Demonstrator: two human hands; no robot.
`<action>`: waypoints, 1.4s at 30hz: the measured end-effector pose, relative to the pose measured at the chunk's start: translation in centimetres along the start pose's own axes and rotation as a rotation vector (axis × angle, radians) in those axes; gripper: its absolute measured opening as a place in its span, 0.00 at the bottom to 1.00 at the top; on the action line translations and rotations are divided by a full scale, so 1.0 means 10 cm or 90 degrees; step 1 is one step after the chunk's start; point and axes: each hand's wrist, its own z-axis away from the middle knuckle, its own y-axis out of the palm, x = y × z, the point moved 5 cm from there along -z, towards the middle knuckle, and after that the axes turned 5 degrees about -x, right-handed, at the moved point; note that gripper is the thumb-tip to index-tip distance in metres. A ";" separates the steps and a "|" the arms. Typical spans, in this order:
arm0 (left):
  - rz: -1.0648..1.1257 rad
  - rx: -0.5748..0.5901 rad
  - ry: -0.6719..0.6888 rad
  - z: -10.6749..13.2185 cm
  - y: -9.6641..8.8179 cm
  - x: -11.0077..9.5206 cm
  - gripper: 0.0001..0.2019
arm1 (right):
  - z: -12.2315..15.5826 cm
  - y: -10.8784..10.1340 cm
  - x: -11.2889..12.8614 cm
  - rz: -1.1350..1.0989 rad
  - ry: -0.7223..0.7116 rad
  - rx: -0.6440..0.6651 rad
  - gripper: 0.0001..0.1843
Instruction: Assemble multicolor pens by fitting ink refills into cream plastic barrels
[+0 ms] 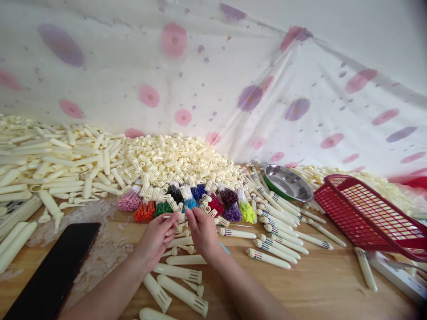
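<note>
My left hand [159,235] is closed in a pinch, with a cream slotted pen part [181,217] at its fingertips. Close beside it, my right hand [202,230] is closed too, thumb and finger together; whatever they pinch is too small to make out. Just beyond the fingers stand bundles of coloured pen refills, among them blue refills [190,201], green refills [163,209], orange refills [144,210] and yellow refills [246,210]. Beneath my hands lie several cream pen barrels [182,293] with slotted ends.
A heap of slotted cream parts [180,155] and loose barrels [50,162] line the back. Pens with coloured sliders [268,258] lie at right, near a metal bowl [288,182] and red basket [373,218]. A black phone [56,271] and clear plastic bits [100,249] are left.
</note>
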 end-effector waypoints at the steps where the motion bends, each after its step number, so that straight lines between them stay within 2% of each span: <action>1: -0.002 -0.002 0.001 -0.01 -0.01 0.00 0.19 | 0.00 0.00 -0.02 -0.010 0.010 0.013 0.24; 3: -0.001 -0.008 0.005 -0.02 -0.02 0.00 0.19 | -0.01 -0.01 -0.01 -0.028 -0.012 0.034 0.22; 7: -0.003 -0.017 0.015 -0.02 -0.02 -0.01 0.20 | 0.00 -0.01 0.09 0.027 -0.136 0.053 0.15; 10: -0.013 -0.019 0.028 -0.01 -0.02 -0.01 0.19 | 0.00 0.03 0.03 0.076 -0.079 0.058 0.21; 12: -0.020 -0.020 0.039 -0.01 -0.01 -0.01 0.19 | 0.00 0.04 0.00 0.055 -0.046 0.065 0.24; 15: -0.025 -0.021 0.050 0.00 -0.01 -0.02 0.18 | 0.01 0.02 0.05 0.018 -0.099 0.067 0.19; 17: -0.029 -0.020 0.053 0.00 -0.02 -0.02 0.18 | 0.02 0.00 0.07 0.043 -0.116 0.058 0.17; 20: -0.035 -0.022 0.052 0.00 -0.02 -0.03 0.18 | 0.02 -0.04 0.06 0.115 -0.068 0.033 0.23; 22: -0.036 -0.026 0.051 0.00 -0.03 -0.04 0.18 | 0.03 -0.06 0.08 0.135 -0.070 0.016 0.25; 26: -0.038 -0.030 0.048 0.00 -0.03 -0.05 0.19 | 0.04 -0.04 0.14 0.128 -0.142 0.023 0.18; 31: -0.051 -0.027 0.053 0.00 -0.02 -0.05 0.19 | 0.01 -0.01 0.03 0.085 -0.030 0.050 0.24; 35: -0.059 -0.032 0.063 0.00 -0.02 -0.04 0.18 | 0.03 0.00 0.08 0.054 -0.082 0.061 0.17; 40: -0.079 -0.047 0.084 0.00 -0.04 -0.06 0.18 | 0.05 0.10 -0.01 -0.061 0.027 0.102 0.23; 42: -0.084 -0.050 0.093 0.01 -0.04 -0.07 0.18 | 0.05 0.10 -0.01 -0.051 0.016 0.100 0.22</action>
